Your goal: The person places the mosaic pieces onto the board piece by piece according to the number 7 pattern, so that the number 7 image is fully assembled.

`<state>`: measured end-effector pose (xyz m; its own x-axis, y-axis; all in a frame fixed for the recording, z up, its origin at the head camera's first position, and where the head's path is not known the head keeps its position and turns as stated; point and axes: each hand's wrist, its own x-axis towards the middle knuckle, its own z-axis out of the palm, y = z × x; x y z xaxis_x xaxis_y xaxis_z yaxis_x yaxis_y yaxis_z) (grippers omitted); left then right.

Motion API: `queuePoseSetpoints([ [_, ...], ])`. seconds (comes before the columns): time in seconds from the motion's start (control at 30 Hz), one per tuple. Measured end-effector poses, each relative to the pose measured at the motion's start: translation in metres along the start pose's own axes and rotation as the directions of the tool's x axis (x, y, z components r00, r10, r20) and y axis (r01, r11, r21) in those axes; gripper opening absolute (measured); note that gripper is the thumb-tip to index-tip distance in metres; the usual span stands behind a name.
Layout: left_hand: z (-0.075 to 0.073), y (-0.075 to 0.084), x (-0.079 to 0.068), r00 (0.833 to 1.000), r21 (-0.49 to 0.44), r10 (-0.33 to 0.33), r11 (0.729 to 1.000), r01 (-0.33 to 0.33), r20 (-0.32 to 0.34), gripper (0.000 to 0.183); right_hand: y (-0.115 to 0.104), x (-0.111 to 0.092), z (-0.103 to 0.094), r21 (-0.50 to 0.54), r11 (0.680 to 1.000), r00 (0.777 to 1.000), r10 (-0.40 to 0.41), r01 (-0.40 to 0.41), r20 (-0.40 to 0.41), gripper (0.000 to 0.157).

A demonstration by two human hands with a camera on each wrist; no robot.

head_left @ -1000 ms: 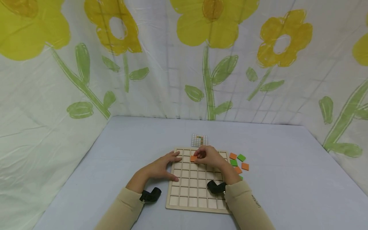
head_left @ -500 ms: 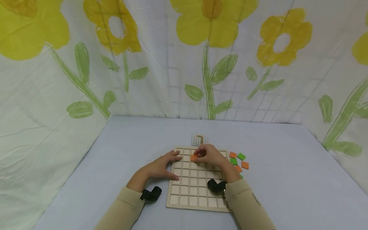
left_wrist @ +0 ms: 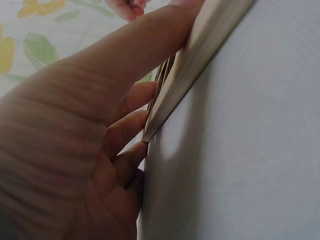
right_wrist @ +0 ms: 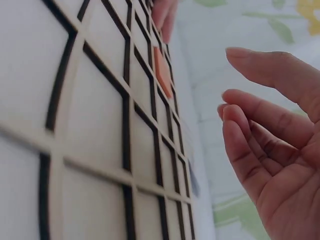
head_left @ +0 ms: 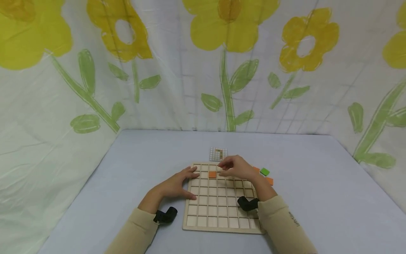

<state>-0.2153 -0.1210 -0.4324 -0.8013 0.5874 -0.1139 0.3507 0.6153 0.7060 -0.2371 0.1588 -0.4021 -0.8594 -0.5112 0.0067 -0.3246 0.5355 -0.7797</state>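
Observation:
A wooden grid board (head_left: 219, 230) lies on the table, divided into square cells. One orange square tile (head_left: 212, 174) sits in a cell of its second row from the far side, third from the left. My left hand (head_left: 177, 185) rests on the board's left edge, thumb and fingers spread; in the left wrist view its fingertips touch the wooden rim (left_wrist: 172, 92). Over the board's far part, right of the tile, my right hand (head_left: 239, 167) hovers. The right wrist view shows thumb and fingers apart with nothing between them, and the orange tile (right_wrist: 161, 71) beyond.
Beyond the board's far edge lies a small pattern card (head_left: 217, 154) with a coloured grid. Loose tiles lie to the right, among them a green one (head_left: 264, 171) and an orange one (head_left: 269, 181); my right forearm hides others. A flowered curtain (head_left: 177, 106) hangs behind the table.
My right hand has let go of the orange tile and moved up and to the right. The tile stays in its cell; my left hand keeps its place on the board.

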Motion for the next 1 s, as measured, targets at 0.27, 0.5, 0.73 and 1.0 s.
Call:
queuePoseSetpoints([
  [0.27,-0.004,0.002,0.001,1.0,0.005,0.017,1.0,-0.017,0.001,0.08,0.006,-0.024,-0.025,-0.035,0.999,0.999,0.032,-0.034,-0.041,0.036],
  [0.5,-0.001,0.001,0.001,1.0,-0.019,0.006,1.0,-0.006,0.004,0.08,0.012,-0.053,-0.038,-0.081,0.996,0.998,0.037,-0.041,-0.051,0.038],
  [0.73,0.001,-0.001,0.001,1.0,-0.002,0.004,1.0,-0.004,-0.001,0.081,0.02,-0.081,-0.044,-0.079,0.995,0.994,0.056,-0.064,-0.094,0.036],
  [1.0,0.0,0.001,0.0,1.0,-0.009,0.0,1.0,0.0,-0.001,0.08,0.023,-0.108,-0.041,0.015,0.997,0.983,0.072,-0.071,-0.166,0.037],
])
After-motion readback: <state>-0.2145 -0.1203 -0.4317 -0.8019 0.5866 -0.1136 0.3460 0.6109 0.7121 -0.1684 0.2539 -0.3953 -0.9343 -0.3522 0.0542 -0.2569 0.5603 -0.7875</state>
